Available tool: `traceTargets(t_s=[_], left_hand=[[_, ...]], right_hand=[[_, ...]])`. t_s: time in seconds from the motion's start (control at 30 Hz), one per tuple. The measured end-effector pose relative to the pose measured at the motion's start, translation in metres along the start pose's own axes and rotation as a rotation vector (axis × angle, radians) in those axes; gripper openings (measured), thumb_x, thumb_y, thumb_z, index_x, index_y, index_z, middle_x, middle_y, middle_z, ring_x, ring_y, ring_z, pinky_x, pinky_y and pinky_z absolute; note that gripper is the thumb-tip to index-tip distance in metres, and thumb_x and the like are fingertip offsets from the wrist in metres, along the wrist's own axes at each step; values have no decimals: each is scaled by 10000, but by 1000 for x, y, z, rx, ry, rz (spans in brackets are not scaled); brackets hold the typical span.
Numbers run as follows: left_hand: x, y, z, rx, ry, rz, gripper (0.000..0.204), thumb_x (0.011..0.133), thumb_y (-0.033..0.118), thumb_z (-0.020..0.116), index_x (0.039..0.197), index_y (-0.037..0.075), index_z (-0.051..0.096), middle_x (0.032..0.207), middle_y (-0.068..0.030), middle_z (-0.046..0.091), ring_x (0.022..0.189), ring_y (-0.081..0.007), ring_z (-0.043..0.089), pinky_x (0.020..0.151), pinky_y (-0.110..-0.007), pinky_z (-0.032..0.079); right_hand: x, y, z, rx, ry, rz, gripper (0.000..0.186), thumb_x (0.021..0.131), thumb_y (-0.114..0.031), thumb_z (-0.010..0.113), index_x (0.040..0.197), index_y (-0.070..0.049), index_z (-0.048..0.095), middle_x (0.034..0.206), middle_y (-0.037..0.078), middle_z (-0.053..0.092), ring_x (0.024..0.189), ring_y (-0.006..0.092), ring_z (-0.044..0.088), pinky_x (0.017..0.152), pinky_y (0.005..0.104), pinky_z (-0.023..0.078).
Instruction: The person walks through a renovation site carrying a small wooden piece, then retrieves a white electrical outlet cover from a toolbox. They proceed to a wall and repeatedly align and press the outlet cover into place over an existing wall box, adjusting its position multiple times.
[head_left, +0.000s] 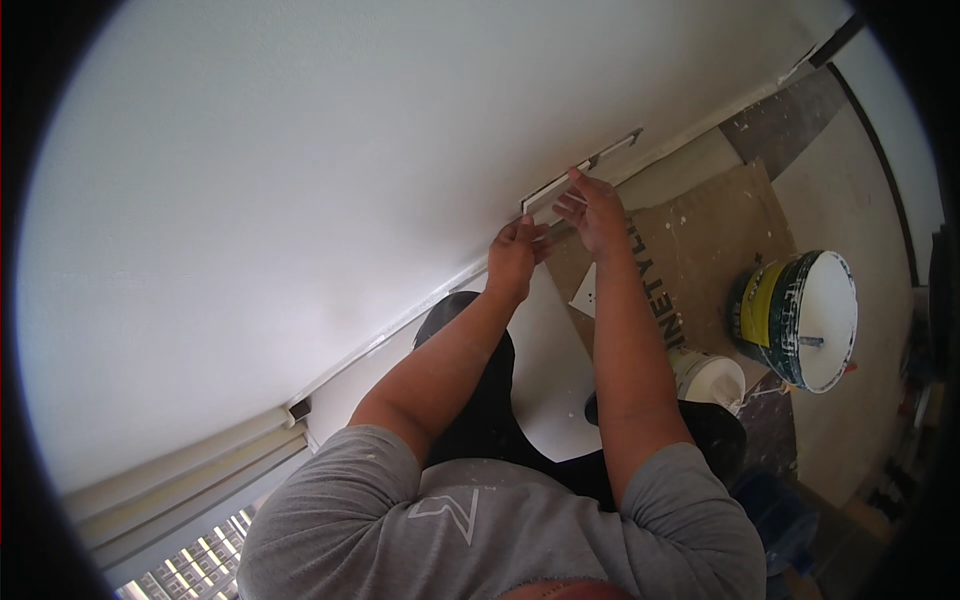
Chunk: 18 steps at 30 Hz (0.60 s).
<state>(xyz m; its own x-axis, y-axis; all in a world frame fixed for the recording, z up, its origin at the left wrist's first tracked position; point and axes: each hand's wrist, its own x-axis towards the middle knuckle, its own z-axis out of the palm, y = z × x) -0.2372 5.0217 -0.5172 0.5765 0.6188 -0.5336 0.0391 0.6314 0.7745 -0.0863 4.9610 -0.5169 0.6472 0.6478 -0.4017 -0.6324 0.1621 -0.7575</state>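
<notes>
A small white rectangular panel [546, 200] sits at a long, narrow opening with dark edges [636, 137], low on the white wall [300, 180]. My left hand [514, 258] pinches the panel's near left corner between thumb and fingers. On the panel's right end, my right hand [598, 212] has its thumb at the upper edge and its other fingers curled below. The panel is slightly tilted against the wall, and my fingers cover part of it. Behind my right forearm lies a white flat piece [584, 292] on the brown cardboard sheet [700, 225].
A dark green and yellow bucket [757, 305], its inside white-coated, stands to the right on the cardboard. Nearer my right knee is a smaller white tub [715, 382]. A pale baseboard [370, 345] runs along the wall. A window [190, 560] shows at lower left.
</notes>
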Motion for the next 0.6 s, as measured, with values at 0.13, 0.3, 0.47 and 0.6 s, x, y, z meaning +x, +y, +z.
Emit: traceTargets(t_s=[0.13, 0.3, 0.47, 0.6], left_hand=[[0, 1, 0, -12, 4, 2, 499, 1002, 373, 536, 1254, -56, 503, 1080, -144, 649, 886, -221, 660, 788, -333, 562], [1, 1, -2, -15, 7, 22, 524, 999, 400, 532, 1252, -58, 507, 1072, -141, 651, 881, -216, 658, 784, -330, 559], [4, 1, -1, 3, -10, 33, 553, 1006, 381, 521, 1310, -74, 441, 1109, -185, 624, 922, -263, 651, 844, -374, 566], [4, 0, 3, 54, 60, 51, 551, 1004, 390, 523, 1287, -79, 461, 1059, -178, 646, 874, -249, 664, 808, -356, 572]], right_hand=[[0, -1, 2, 36, 3, 13, 565, 768, -342, 839, 1102, 39, 588, 1016, 110, 569, 911, 244, 597, 774, 378, 574], [-4, -1, 6, -6, 26, 5, 562, 781, -380, 821, 1107, 18, 596, 1022, 101, 579, 928, 243, 601, 796, 376, 570], [-5, -1, 7, -44, 28, 3, 592, 798, -430, 799, 1133, 10, 590, 1049, 94, 563, 944, 241, 594, 817, 375, 566], [-5, 0, 8, -18, 60, 1, 639, 787, -400, 817, 1166, 51, 570, 1106, 148, 548, 957, 269, 595, 813, 393, 576]])
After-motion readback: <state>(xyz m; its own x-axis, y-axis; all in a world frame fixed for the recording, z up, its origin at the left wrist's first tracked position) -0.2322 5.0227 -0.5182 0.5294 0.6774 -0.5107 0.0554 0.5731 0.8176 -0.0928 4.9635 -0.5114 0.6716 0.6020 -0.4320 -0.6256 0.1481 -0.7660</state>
